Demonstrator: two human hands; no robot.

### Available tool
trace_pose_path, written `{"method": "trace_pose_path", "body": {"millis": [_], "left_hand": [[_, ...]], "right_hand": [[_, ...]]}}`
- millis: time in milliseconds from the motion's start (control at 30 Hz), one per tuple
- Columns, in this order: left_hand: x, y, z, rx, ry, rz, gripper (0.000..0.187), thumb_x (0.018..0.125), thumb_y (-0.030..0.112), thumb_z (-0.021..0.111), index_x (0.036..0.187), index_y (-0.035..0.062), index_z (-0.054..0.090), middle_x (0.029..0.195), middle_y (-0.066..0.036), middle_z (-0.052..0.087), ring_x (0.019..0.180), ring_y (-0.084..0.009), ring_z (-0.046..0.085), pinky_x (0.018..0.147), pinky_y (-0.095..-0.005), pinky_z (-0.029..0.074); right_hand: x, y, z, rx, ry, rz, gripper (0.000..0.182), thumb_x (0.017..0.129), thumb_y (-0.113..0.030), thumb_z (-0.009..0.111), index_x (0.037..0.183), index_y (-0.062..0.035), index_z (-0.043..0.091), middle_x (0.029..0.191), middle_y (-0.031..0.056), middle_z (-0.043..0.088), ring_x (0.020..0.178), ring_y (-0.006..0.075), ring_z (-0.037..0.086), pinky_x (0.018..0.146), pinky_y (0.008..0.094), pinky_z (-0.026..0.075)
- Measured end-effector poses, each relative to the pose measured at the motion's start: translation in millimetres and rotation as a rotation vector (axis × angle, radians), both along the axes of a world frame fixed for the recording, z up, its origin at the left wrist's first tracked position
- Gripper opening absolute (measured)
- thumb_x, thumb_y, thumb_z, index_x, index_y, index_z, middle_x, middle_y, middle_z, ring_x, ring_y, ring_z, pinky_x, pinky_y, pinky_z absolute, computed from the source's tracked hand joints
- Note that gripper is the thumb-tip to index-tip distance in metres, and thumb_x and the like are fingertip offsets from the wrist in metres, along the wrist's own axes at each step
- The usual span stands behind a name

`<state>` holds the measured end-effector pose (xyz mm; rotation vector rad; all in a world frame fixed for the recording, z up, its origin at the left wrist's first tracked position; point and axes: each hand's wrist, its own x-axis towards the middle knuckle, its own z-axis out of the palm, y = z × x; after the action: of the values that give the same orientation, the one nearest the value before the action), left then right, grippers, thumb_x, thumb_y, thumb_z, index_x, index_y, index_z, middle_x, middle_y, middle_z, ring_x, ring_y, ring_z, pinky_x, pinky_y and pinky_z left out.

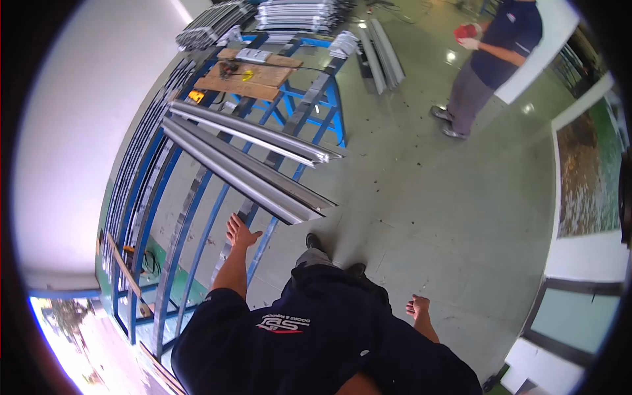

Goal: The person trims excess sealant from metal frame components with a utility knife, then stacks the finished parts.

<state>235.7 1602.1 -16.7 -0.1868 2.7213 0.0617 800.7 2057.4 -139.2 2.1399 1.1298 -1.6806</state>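
Note:
My left hand (242, 232) reaches over a blue metal rack with its fingers spread and nothing in it. Just beyond its fingertips, long grey metal profiles (243, 172) lie across the rack's bars. A second group of profiles (253, 133) rests behind them, angled the same way. Out to my other side, my right hand (418, 307) hangs over the floor, fingers loosely bent and apart, holding nothing.
The blue rack (176, 263) runs along my left. On it, farther off, a wooden board (253, 74) carries tools. Stacked profiles (296, 14) lie at the back; more profiles (382, 56) stand beyond the rack. Another person (490, 62) at right holds something red (466, 31).

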Motion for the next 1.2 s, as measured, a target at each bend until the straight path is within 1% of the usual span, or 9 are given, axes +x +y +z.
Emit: {"method": "trace_pose_path", "body": {"millis": [100,400,633,867,1000,1033,1133,1167,1200], "left_hand": [[0.2,2.2,0.8,0.011,-0.032,0.044,0.153,0.063,0.059,0.093,0.165,0.0039,-0.006,0.172,-0.023,0.004,0.159,-0.0439,0.005,0.123,-0.0659,0.013],[11.1,5.7,9.3,0.091,0.086,0.055,0.142,0.066,0.055,0.093,0.165,0.0025,0.005,0.169,-0.024,0.016,0.158,-0.0457,0.012,0.122,-0.0672,0.013],[23.2,9.2,13.0,0.184,0.311,0.049,0.128,0.068,0.046,0.091,0.162,0.0013,0.017,0.162,-0.024,0.029,0.152,-0.0440,0.024,0.120,-0.0674,0.017],[21.1,7.2,17.8,0.222,0.285,0.062,0.124,0.070,0.047,0.089,0.162,0.0021,0.019,0.163,-0.023,0.028,0.153,-0.0440,0.022,0.120,-0.0693,0.014],[15.3,3.6,25.4,0.292,0.203,0.107,0.121,0.072,0.047,0.088,0.163,0.0060,0.019,0.164,-0.022,0.026,0.154,-0.0451,0.019,0.122,-0.0681,0.012],[10.4,5.3,38.5,0.313,0.183,0.137,0.107,0.078,0.046,0.084,0.161,0.0054,0.028,0.161,-0.024,0.034,0.153,-0.0415,0.025,0.122,-0.0656,0.014],[-10.3,-10.8,11.9,0.598,0.240,0.236,0.090,0.086,0.042,0.078,0.156,0.0033,0.038,0.149,-0.025,0.051,0.149,-0.0388,0.037,0.122,-0.0638,0.015],[-21.2,-9.7,17.8,0.672,0.280,0.310,0.078,0.094,0.044,0.071,0.153,0.0003,0.043,0.138,-0.026,0.062,0.140,-0.0373,0.051,0.119,-0.0566,0.030],[-32.2,-7.8,17.6,0.843,0.297,0.423,0.079,0.095,0.046,0.070,0.153,-0.0001,0.042,0.139,-0.025,0.062,0.138,-0.0369,0.053,0.116,-0.0532,0.034]], "right_hand": [[-11.7,22.1,-5.4,-0.010,0.024,-0.019,0.023,0.099,-0.024,0.065,0.110,-0.0052,0.060,0.082,0.0119,0.067,0.061,0.0259,0.066,0.056,0.0465,0.058],[-143.7,18.3,29.4,-0.107,0.124,0.392,0.033,0.100,-0.027,0.066,0.121,-0.0027,0.062,0.088,0.0117,0.069,0.070,0.0267,0.069,0.061,0.0441,0.059],[-241.5,40.5,46.0,-0.071,0.072,0.513,0.034,0.098,-0.026,0.065,0.118,0.0009,0.064,0.092,0.0147,0.070,0.070,0.0284,0.069,0.063,0.0452,0.058],[-353.0,61.1,54.2,0.082,0.072,0.821,0.039,0.097,-0.026,0.065,0.123,0.0024,0.065,0.107,0.0205,0.073,0.083,0.0324,0.075,0.064,0.0436,0.058],[-434.5,48.0,64.4,0.148,0.193,0.967,0.043,0.099,-0.031,0.064,0.127,0.0025,0.065,0.108,0.0176,0.074,0.084,0.0315,0.074,0.069,0.0431,0.060],[-456.1,40.7,74.5,0.158,0.229,1.022,0.044,0.099,-0.032,0.064,0.127,0.0025,0.065,0.108,0.0171,0.074,0.084,0.0313,0.074,0.071,0.0430,0.060],[-507.3,10.8,104.0,0.053,0.379,1.105,0.048,0.101,-0.037,0.064,0.129,0.0021,0.065,0.112,0.0166,0.074,0.091,0.0295,0.074,0.077,0.0418,0.060],[-520.5,1.9,112.8,-0.031,0.410,1.110,0.050,0.101,-0.039,0.064,0.129,0.0022,0.065,0.114,0.0162,0.074,0.093,0.0289,0.074,0.078,0.0416,0.060],[-529.4,-5.7,121.5,-0.116,0.438,1.110,0.051,0.102,-0.040,0.064,0.129,0.0023,0.065,0.115,0.0158,0.074,0.096,0.0283,0.073,0.079,0.0414,0.060]]}}
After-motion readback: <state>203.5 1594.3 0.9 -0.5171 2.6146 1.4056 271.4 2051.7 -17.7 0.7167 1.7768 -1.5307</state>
